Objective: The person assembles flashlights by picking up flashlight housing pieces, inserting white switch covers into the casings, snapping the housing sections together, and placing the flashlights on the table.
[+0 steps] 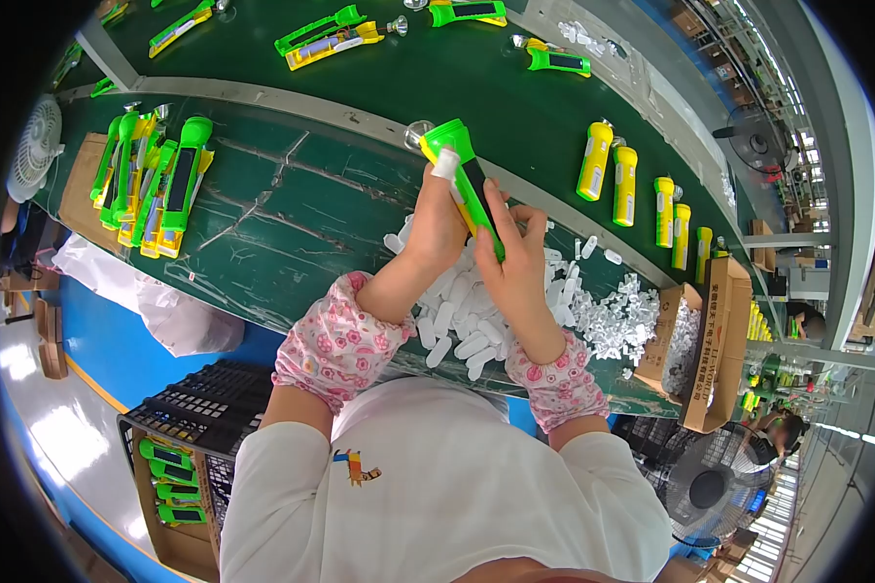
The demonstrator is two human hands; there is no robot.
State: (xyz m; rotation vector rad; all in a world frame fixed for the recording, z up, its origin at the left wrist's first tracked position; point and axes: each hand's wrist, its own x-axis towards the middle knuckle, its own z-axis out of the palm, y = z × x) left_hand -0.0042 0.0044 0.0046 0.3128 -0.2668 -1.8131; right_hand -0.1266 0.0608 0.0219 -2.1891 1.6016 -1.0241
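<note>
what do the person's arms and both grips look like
Both forearms wear loose white cuffs with pink flowers, gathered at the ends, below a white shirt's short sleeves. The left grip and right grip are gloveless, but a white cover seems to wrap the left thumb's tip.

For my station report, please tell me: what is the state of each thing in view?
Held flashlight, tilted, in both hands
Left hand, closed on it
Right hand, closed on it
Top-centre flashlight, open, insides showing
Flashlight pile, stacked
Yellow flashlights, in a line
White pieces, heaped
Clear parts, heaped
Cardboard box, open, holding parts
Black fan, running or stopped unclear
</note>
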